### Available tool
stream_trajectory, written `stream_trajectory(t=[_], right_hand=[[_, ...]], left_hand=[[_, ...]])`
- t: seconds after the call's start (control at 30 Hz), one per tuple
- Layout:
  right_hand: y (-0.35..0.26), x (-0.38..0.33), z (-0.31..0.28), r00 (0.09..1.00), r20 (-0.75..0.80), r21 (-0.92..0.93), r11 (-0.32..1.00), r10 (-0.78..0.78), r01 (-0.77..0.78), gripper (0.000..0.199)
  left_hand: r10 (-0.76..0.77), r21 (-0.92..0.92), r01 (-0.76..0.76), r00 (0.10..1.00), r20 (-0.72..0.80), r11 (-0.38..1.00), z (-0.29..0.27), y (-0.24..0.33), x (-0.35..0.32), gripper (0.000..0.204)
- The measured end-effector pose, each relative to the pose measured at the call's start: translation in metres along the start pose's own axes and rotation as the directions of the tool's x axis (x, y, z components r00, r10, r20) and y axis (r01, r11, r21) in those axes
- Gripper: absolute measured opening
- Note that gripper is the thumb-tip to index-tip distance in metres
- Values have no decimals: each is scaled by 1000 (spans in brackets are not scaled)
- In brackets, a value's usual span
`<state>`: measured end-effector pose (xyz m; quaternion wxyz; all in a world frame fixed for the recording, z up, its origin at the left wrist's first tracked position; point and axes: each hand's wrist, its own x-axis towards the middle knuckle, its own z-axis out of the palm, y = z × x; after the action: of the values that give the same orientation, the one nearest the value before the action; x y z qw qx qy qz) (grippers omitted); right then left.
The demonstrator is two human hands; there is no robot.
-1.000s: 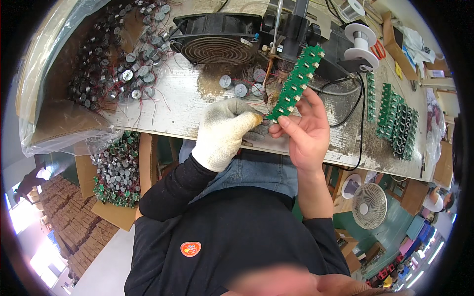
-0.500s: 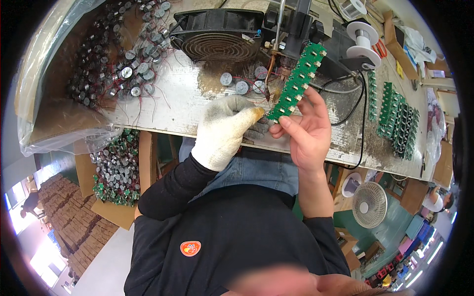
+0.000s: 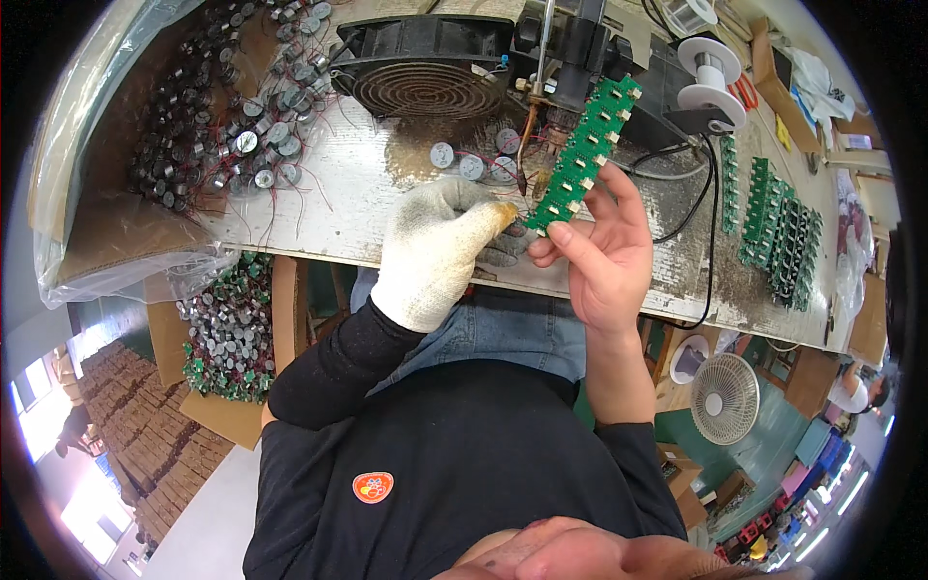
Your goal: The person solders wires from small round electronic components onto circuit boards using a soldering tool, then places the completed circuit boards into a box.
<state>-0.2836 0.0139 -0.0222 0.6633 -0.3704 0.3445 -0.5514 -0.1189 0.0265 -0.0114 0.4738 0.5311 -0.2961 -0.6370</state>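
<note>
While the right hand (image 3: 607, 269) grips one board (image 3: 582, 158), the left (image 3: 430, 246) pinches near four discs (image 3: 471, 167).

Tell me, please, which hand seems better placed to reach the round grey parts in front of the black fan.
Probably the left: the gloved left hand is nearer the round grey parts, while the right hand holds the green circuit board. What the left may be pinching is unclear.
</note>
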Motion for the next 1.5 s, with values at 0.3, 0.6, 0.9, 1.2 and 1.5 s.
stream_trajectory(t=[0.3,0.6,0.9,1.2,1.5], right_hand=[[8,-3,-2,1000,-3,-24,1000,2,-2,58],[1,-13,-11,991,16,70,989,131,-132,59],[-22,-84,-25,920,119,152,909,374,-389,52],[-55,-107,-63,935,-47,-331,889,-350,316,37],[-86,-53,-81,976,-143,71,982,-164,175,9]], left_hand=[[-38,20,37,998,53,999,-7,-5,0,14],[-43,185,32,998,54,982,-5,-1,-16,23],[724,740,-659,575,381,134,2,-33,-54,41],[723,375,-810,578,378,451,76,-15,-44,23],[406,59,-453,843,353,889,128,0,-31,29]])
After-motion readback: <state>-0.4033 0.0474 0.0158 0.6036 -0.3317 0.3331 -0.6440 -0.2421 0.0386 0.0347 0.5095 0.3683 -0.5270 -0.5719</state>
